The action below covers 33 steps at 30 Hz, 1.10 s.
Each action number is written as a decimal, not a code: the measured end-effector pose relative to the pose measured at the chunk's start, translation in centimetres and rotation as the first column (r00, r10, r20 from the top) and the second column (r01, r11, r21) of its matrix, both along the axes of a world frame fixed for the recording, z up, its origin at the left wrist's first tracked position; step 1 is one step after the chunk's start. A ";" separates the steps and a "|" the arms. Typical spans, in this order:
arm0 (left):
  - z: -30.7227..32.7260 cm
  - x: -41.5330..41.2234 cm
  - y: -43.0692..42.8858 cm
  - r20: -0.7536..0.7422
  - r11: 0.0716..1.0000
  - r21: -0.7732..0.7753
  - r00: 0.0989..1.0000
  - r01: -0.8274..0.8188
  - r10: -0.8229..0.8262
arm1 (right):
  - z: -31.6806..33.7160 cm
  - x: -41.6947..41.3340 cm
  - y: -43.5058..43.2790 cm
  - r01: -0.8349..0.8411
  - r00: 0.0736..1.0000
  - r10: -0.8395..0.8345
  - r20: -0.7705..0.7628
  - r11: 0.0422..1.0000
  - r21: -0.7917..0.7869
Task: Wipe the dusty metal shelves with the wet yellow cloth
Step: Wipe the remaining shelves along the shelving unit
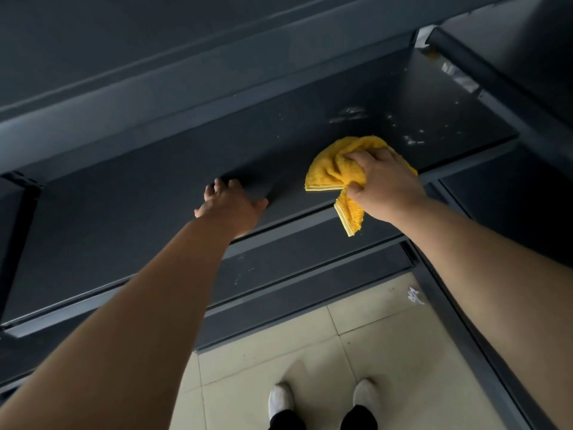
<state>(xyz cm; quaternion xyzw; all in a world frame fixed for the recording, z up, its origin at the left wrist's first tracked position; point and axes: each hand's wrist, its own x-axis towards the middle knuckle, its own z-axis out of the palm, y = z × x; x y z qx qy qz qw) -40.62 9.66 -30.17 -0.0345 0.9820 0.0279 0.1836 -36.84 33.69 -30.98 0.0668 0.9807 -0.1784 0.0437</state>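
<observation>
A dark grey metal shelf [148,193] runs across the view, with white dust specks on its right part. My right hand [383,184] grips a crumpled yellow cloth [331,169] and holds it on the shelf near the front edge; one corner of the cloth hangs over the edge. My left hand [229,203] rests flat on the shelf to the left of the cloth, fingers spread and relaxed.
More shelves lie below [279,268] and above [155,97]. A second shelf unit [511,97] joins at the right corner, with tape scraps on it. Below is a beige tiled floor [310,352] with my white shoes and a white scrap of litter [415,295].
</observation>
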 end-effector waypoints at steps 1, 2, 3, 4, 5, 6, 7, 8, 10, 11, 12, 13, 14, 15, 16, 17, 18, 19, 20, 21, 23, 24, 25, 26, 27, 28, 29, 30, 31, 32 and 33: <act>0.0 0.1 -0.1 0.001 1.000 -0.002 1.000 -0.001 0.001 | 0.0 0.0 0.0 -0.002 1.000 0.002 -0.005 1.000 0.000; 0.0 0.2 -0.1 0.002 1.000 -0.002 1.000 -0.006 0.006 | 0.0 0.0 -0.1 -0.008 1.000 0.008 -0.011 1.000 0.003; 0.0 0.3 -0.2 0.003 1.000 -0.003 1.000 -0.009 0.009 | 0.1 -0.1 -0.4 -0.018 1.000 0.018 -0.017 1.000 0.008; 0.0 0.4 -0.2 0.001 1.000 -0.008 1.000 -0.010 0.010 | 0.2 -0.1 -0.7 -0.032 0.999 0.032 -0.021 0.999 0.011; 0.1 0.5 -0.2 -0.004 1.000 -0.015 1.000 -0.009 0.009 | 0.3 -0.1 -1.2 -0.055 0.998 0.055 -0.026 0.998 0.016; 0.1 0.5 -0.2 -0.012 1.000 -0.024 1.000 -0.006 0.006 | 0.4 -0.2 -1.8 -0.090 0.995 0.091 -0.031 0.996 0.025; 0.2 0.6 -0.1 -0.021 0.999 -0.034 1.000 -0.005 0.005 | 0.4 -0.4 -2.4 -0.134 0.990 0.136 -0.042 0.990 0.037; 0.1 0.6 -0.1 -0.026 0.999 -0.044 1.000 -0.006 0.005 | 0.5 -0.6 -3.1 -0.178 0.982 0.180 -0.057 0.983 0.046; 0.2 0.7 -0.1 -0.033 0.996 -0.086 0.999 0.005 -0.008 | 0.2 -1.4 -4.5 -0.245 0.966 0.248 -0.072 0.968 0.050; 0.2 0.7 0.0 -0.036 0.992 -0.122 0.999 0.024 -0.029 | 0.0 -1.9 -5.1 -0.264 0.961 0.268 -0.070 0.963 0.050; 0.2 0.7 0.0 -0.047 0.987 -0.153 0.998 0.041 -0.048 | -0.2 -2.4 -5.7 -0.276 0.958 0.280 -0.067 0.960 0.051; 0.3 0.6 0.0 -0.070 0.985 -0.167 0.996 0.045 -0.057 | -0.3 -3.0 -6.3 -0.283 0.956 0.285 -0.062 0.958 0.051; 0.3 0.3 -0.1 -0.100 0.986 -0.164 0.993 0.041 -0.058 | -0.5 -3.6 -6.8 -0.290 0.954 0.293 -0.058 0.956 0.049; 0.4 0.0 -0.2 -0.130 0.988 -0.149 0.990 0.034 -0.054 | -0.6 -4.3 -7.2 -0.301 0.951 0.304 -0.053 0.952 0.047; 0.4 -0.4 -0.4 -0.153 0.991 -0.127 0.987 0.033 -0.052 | -0.6 -4.9 -7.7 -0.315 0.947 0.317 -0.047 0.948 0.044; 0.4 -0.9 -0.6 -0.172 0.994 -0.103 0.984 0.033 -0.051 | -0.7 -5.6 -8.1 -0.326 0.944 0.327 -0.044 0.945 0.040; 0.3 -1.5 -0.8 -0.184 0.996 -0.081 0.982 0.037 -0.051 | -0.9 -6.3 -8.5 -0.330 0.943 0.331 -0.043 0.943 0.034; 0.3 -2.2 -1.1 -0.191 0.997 -0.063 0.980 0.040 -0.051 | -1.0 -7.1 -8.9 -0.328 0.943 0.329 -0.046 0.944 0.029; 0.3 -2.8 -1.3 -0.195 0.998 -0.047 0.980 0.038 -0.047 | -1.2 -7.9 -9.4 -0.324 0.944 0.325 -0.054 0.946 0.026; 0.2 -3.5 -1.5 -0.197 0.999 -0.031 0.980 0.037 -0.042 | -1.4 -8.8 -9.8 -0.321 0.945 0.322 -0.065 0.947 0.022; 0.1 -4.8 -1.6 -0.200 0.999 -0.001 0.979 0.046 -0.045 | -2.0 -10.7 -10.8 -0.307 0.948 0.305 -0.091 0.952 -0.008; -0.1 -5.4 -1.6 -0.205 0.999 0.011 0.977 0.053 -0.050 | -2.2 -11.6 -11.3 -0.295 0.951 0.290 -0.109 0.955 -0.030; -0.2 -5.9 -1.6 -0.215 0.998 0.016 0.975 0.057 -0.052 | -2.5 -12.5 -11.7 -0.283 0.953 0.275 -0.128 0.958 -0.046; -0.3 -6.4 -1.7 -0.227 0.998 0.016 0.973 0.055 -0.050 | -2.8 -13.4 -12.0 -0.273 0.954 0.263 -0.146 0.960 -0.055; -0.4 -6.7 -1.8 -0.238 0.999 0.010 0.970 0.052 -0.049 | -3.1 -14.4 -12.2 -0.264 0.954 0.252 -0.161 0.962 -0.062; -0.4 -7.0 -1.8 -0.249 0.999 0.001 0.967 0.051 -0.049 | -3.2 -15.1 -12.3 -0.256 0.954 0.242 -0.179 0.965 -0.061; -0.5 -7.2 -1.9 -0.255 0.999 -0.010 0.965 0.052 -0.053 | -3.3 -15.8 -12.1 -0.240 0.954 0.224 -0.201 0.969 -0.054; -0.5 -7.3 -1.8 -0.259 0.998 -0.025 0.964 0.059 -0.064 | -3.4 -16.4 -11.8 -0.217 0.955 0.203 -0.218 0.975 -0.044; -0.5 -7.5 -1.8 -0.258 0.997 -0.042 0.963 0.069 -0.078 | -3.2 -16.9 -11.3 -0.189 0.960 0.176 -0.216 0.981 -0.042; -0.5 -7.6 -1.6 -0.252 0.995 -0.060 0.963 0.080 -0.092 | -3.0 -17.3 -10.7 -0.159 0.969 0.146 -0.198 0.986 -0.049; -0.5 -7.7 -1.4 -0.243 0.993 -0.077 0.965 0.085 -0.102 | -2.9 -17.4 -10.1 -0.130 0.977 0.118 -0.175 0.990 -0.056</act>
